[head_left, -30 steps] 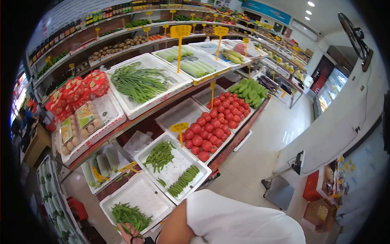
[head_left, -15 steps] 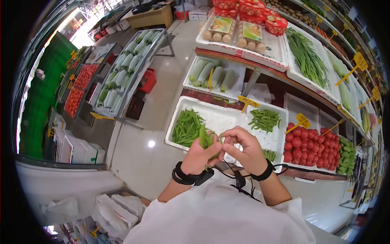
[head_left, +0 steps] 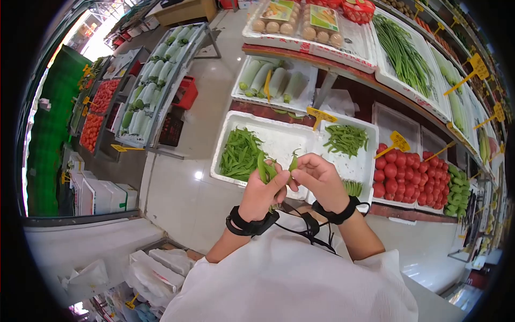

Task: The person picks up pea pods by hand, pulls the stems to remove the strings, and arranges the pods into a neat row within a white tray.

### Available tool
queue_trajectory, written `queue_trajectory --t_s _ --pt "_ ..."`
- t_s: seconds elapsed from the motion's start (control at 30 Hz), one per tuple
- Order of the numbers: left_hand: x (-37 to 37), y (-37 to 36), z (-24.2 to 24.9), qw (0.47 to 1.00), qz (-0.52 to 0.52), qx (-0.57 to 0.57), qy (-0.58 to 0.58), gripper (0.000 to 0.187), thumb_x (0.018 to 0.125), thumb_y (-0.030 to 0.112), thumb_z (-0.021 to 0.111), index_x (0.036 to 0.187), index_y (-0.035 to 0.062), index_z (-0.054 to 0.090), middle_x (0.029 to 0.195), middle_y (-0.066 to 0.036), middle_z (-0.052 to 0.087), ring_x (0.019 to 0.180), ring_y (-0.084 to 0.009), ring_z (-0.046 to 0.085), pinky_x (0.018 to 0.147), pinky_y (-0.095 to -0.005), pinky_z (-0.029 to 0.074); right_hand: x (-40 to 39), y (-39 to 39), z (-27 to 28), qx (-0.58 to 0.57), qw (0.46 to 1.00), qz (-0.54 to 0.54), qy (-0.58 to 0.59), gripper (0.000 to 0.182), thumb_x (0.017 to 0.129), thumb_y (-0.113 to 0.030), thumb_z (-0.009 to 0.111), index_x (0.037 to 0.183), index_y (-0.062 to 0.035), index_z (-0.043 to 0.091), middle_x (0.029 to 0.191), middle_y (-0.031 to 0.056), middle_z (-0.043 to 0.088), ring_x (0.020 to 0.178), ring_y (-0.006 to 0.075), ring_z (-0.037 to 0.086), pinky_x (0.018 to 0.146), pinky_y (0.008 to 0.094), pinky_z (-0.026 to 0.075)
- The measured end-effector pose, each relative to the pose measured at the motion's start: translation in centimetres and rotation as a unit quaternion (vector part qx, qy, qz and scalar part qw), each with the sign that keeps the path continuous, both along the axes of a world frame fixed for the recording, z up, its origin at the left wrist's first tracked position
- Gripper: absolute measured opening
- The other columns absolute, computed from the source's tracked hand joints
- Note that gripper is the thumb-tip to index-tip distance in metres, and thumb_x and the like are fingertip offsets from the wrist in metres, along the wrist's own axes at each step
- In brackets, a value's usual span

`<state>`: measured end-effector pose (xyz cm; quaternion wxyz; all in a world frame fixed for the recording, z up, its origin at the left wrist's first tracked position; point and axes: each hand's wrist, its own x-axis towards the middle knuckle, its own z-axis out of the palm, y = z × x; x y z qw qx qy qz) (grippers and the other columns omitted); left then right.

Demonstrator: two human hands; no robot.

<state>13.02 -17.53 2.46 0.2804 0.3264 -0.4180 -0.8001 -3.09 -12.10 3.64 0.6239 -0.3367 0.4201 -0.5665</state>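
My left hand is closed around several green pea pods, their tips poking up past the thumb. Between thumb and fingers, my right hand pinches a single pea pod, held upright close to the left hand. Both hands are above the near edge of a white foam box. A heap of loose pea pods fills its left side. To the right, a second foam box contains shorter green pods, with another bunch of green beans partly behind my right hand.
Tomatoes and green peppers lie farther right. Pale gourds rest in a tray behind the boxes, below a shelf with packed eggs and long green stalks. Yellow price tags stick out among the trays.
The view has shifted slightly, so the stall sits higher in the picture. My right hand has moved a little away from the left, and an upright pod now shows in its fingertips.
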Motion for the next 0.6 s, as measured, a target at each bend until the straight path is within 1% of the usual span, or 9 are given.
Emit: queue_trajectory --t_s 0.03,0.13,0.2,0.27,0.33,0.4,0.5,0.53,0.6 --pt "-0.5 0.0 0.0 1.000 0.005 0.011 -0.016 0.020 0.094 0.026 0.057 0.090 0.0100 0.046 0.077 -0.012 0.063 0.047 -0.0067 0.046 0.041 -0.0186 0.030 -0.6 0.1 -1.1 0.002 1.000 -0.014 0.011 0.014 0.089 -0.010 0.062 0.100 -0.0021 0.057 0.086 0.0004 0.060 0.075 0.0071 0.056 0.071 0.0236 0.047" --pt "-1.3 -0.1 -1.6 0.999 0.019 0.015 -0.048 0.018 0.095 0.024 0.054 0.090 0.0091 0.047 0.079 -0.011 0.064 0.047 -0.0053 0.043 0.040 -0.0187 0.029 -4.3 0.2 -3.2 0.074 0.988 -0.132 0.027 0.014 0.088 -0.009 0.062 0.101 -0.0034 0.059 0.087 0.0006 0.062 0.075 0.0087 0.058 0.073 0.0241 0.048" --pt "-0.8 -0.8 -2.5 0.997 0.023 0.009 -0.076 0.017 0.096 0.024 0.052 0.090 0.0089 0.047 0.079 -0.010 0.064 0.046 -0.0050 0.041 0.040 -0.0190 0.028 -9.0 0.5 -7.0 0.132 0.973 -0.188 0.023 0.017 0.087 -0.010 0.063 0.104 -0.0049 0.061 0.089 0.0003 0.062 0.079 0.0089 0.059 0.075 0.0254 0.050" --pt "-0.5 -1.0 -3.4 0.993 0.044 0.018 -0.105 0.017 0.096 0.024 0.050 0.089 0.0084 0.048 0.076 -0.008 0.062 0.045 -0.0048 0.038 0.038 -0.0192 0.025 -13.4 1.2 -11.5 0.184 0.953 -0.232 0.063 0.018 0.087 -0.009 0.063 0.104 -0.0037 0.061 0.089 -0.0003 0.062 0.077 0.0088 0.059 0.072 0.0244 0.051" --pt "-0.3 -1.2 -4.2 0.989 0.066 0.024 -0.129 0.018 0.096 0.023 0.050 0.087 0.0081 0.048 0.074 -0.007 0.061 0.044 -0.0046 0.038 0.038 -0.0192 0.024 -16.4 2.0 -16.3 0.242 0.935 -0.237 0.109 0.017 0.086 -0.008 0.064 0.100 -0.0017 0.061 0.085 0.0025 0.062 0.070 0.0099 0.059 0.064 0.0232 0.051" --pt "-0.3 -1.0 -4.6 0.983 0.083 0.038 -0.161 0.019 0.096 0.023 0.051 0.085 0.0076 0.050 0.071 -0.005 0.059 0.043 -0.0046 0.036 0.038 -0.0191 0.023 -18.8 2.9 -23.1 0.286 0.922 -0.220 0.142 0.016 0.084 -0.008 0.065 0.098 -0.0005 0.061 0.080 0.0040 0.062 0.065 0.0106 0.058 0.057 0.0229 0.049" --pt "0.2 -0.9 -6.0 0.973 0.082 0.053 -0.210 0.018 0.096 0.022 0.052 0.086 0.0069 0.049 0.071 -0.006 0.058 0.042 -0.0048 0.035 0.037 -0.0190 0.024 -20.6 3.4 -33.7 0.296 0.912 -0.225 0.175 0.015 0.080 -0.010 0.069 0.088 0.0007 0.063 0.068 0.0050 0.061 0.052 0.0129 0.056 0.048 0.0243 0.045" --pt "0.0 -0.7 -6.2 0.969 0.096 0.061 -0.221 0.018 0.096 0.022 0.052 0.086 0.0074 0.049 0.071 -0.006 0.059 0.042 -0.0049 0.036 0.037 -0.0192 0.024 -20.4 2.9 -35.3 0.338 0.880 -0.234 0.236 0.017 0.077 -0.012 0.070 0.086 0.0009 0.064 0.070 0.0058 0.064 0.054 0.0129 0.058 0.050 0.0253 0.047" --pt "-0.3 -0.1 -6.5 0.960 0.122 0.075 -0.241 0.017 0.095 0.021 0.052 0.085 0.0082 0.048 0.072 -0.008 0.060 0.043 -0.0052 0.038 0.038 -0.0194 0.024 -20.5 2.4 -39.7 0.353 0.876 -0.229 0.236 0.019 0.076 -0.016 0.070 0.085 -0.0004 0.066 0.075 0.0075 0.068 0.059 0.0143 0.062 0.055 0.0277 0.049"
